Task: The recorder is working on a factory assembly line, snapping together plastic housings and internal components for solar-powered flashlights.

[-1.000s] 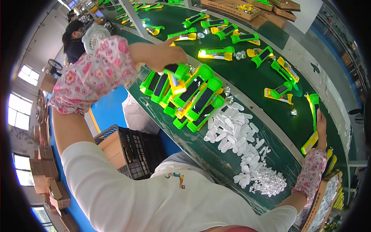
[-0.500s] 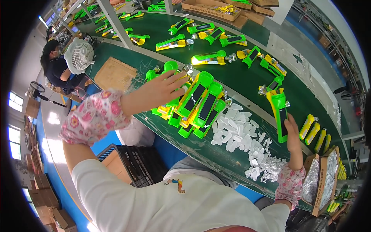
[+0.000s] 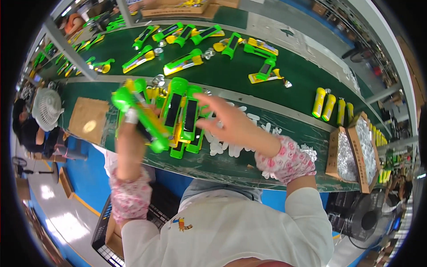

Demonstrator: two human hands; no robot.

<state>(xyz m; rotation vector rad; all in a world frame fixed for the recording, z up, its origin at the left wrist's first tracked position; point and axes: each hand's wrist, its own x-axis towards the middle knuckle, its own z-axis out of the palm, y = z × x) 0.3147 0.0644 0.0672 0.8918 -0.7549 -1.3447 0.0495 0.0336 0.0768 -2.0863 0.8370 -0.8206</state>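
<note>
My left hand (image 3: 129, 149), blurred by motion, is closed around a green and yellow solar flashlight (image 3: 150, 127), tilted at the left side of a pile. My right hand (image 3: 229, 124) is at the right of that pile, fingers spread, with nothing visible in it. In the pile, several green flashlights (image 3: 174, 104) with dark panels and yellow parts lie on top of one another. Right of them, partly under my right forearm, are loose clear plastic pieces (image 3: 217, 147). Small shiny silver pieces (image 3: 308, 152) lie beyond my right cuff.
More flashlights with silver reflectors (image 3: 184, 62) lie on the green belt (image 3: 302, 82) behind. Yellow flashlight bodies (image 3: 319, 102) and a carton of silver parts (image 3: 344, 155) are at right. A cardboard sheet (image 3: 89, 120) and white fan (image 3: 46, 109) are at left, near another person.
My right hand has come left from the far right, where it held a green flashlight, to the pile. My left hand, open above the pile before, now holds a flashlight. The view has shifted.
</note>
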